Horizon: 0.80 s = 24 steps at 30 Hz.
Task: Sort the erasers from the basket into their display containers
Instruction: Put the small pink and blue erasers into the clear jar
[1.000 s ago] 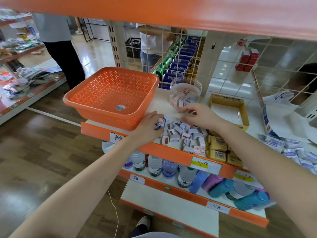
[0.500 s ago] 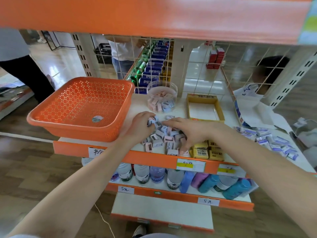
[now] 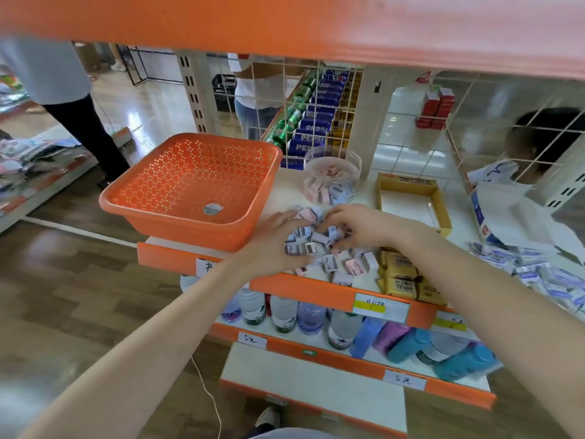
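Note:
A pile of small pink and lilac erasers (image 3: 330, 261) lies on the white shelf, just right of the orange perforated basket (image 3: 177, 198), which holds only a sticker. My left hand (image 3: 278, 242) rests on the pile's left side with fingers stretched over the erasers. My right hand (image 3: 361, 226) sits on the pile's far right side, its fingers curled down around some erasers. Behind the pile stands a clear round container (image 3: 332, 160) partly filled with pink and lilac erasers. An empty yellow cardboard box (image 3: 443, 207) stands to its right.
Yellow wrapped erasers (image 3: 400, 275) are stacked at the shelf's front edge, right of the pile. Blue-and-white packets (image 3: 538, 270) and a white bag (image 3: 512, 213) lie at the far right. A wire grid backs the shelf. Bottles fill the shelf below (image 3: 285, 315). People stand beyond.
My right hand came down from beside the clear container onto the pile and curled over erasers. My left hand slid further onto the pile. The two hands now close in from both sides.

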{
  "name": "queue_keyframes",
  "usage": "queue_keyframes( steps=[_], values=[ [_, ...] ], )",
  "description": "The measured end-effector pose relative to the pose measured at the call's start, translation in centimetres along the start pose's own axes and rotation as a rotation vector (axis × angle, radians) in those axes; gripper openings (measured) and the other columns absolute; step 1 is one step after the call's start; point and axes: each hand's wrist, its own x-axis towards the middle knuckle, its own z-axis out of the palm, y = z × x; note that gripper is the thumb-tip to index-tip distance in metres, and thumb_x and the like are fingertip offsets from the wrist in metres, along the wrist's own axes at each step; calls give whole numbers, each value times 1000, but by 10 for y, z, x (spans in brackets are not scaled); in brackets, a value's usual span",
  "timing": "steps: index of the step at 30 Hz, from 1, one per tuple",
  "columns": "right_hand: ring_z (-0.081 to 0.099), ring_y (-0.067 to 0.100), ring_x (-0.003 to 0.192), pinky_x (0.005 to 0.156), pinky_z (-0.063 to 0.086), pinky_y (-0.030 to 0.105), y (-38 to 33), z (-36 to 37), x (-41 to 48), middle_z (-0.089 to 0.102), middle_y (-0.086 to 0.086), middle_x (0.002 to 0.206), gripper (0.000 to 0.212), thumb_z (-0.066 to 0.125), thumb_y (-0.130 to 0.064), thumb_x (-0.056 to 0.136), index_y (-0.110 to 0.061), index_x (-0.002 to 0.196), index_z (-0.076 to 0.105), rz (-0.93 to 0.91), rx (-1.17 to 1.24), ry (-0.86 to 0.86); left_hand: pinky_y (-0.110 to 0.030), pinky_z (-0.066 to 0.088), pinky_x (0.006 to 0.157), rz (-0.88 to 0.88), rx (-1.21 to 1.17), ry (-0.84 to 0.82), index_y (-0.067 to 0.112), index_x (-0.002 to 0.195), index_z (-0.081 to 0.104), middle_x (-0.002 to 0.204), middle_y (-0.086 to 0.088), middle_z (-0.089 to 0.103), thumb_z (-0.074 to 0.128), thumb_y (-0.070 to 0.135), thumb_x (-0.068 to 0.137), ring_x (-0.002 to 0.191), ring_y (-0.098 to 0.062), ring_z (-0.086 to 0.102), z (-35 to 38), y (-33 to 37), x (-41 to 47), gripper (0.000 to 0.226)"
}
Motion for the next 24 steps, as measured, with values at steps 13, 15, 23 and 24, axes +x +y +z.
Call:
queue_keyframes(
  steps=[13, 15, 23, 24],
  values=[
    [52, 19, 107, 91, 41, 31, 0, 6, -8, 58, 3, 118, 43, 72, -31, 80, -19, 121, 62, 1, 59, 211, -39, 16, 117, -85, -42, 48, 31, 141, 40, 156, 3, 20, 66, 50, 82, 143, -16, 15, 13, -6, 7, 67],
    [48, 17, 116, 97, 38, 30, 1, 3, -18, 54, 0, 125, 49, 73, -39, 77, -23, 122, 61, -21, 98, 177, -37, 19, 116, -94, -38, 96, 32, 138, 42, 154, 3, 24, 66, 48, 83, 142, -15, 19, 16, -6, 13, 63],
    [24, 15, 138, 111, 29, 35, 3, 12, -43, 27, -4, 151, 61, 73, -46, 74, -38, 130, 50, -3, 52, -17, -39, 27, 112, -142, 46, 132, 32, 139, 39, 152, 7, 28, 61, 50, 85, 140, -13, 22, 16, 3, 23, 60],
    [23, 15, 138, 112, 28, 36, 3, 13, -44, 27, -5, 151, 57, 73, -46, 75, -41, 127, 52, -8, 71, -11, -38, 24, 114, -139, 43, 137, 31, 140, 39, 153, 6, 26, 60, 49, 87, 141, -13, 20, 16, 5, 22, 60]
  ],
)
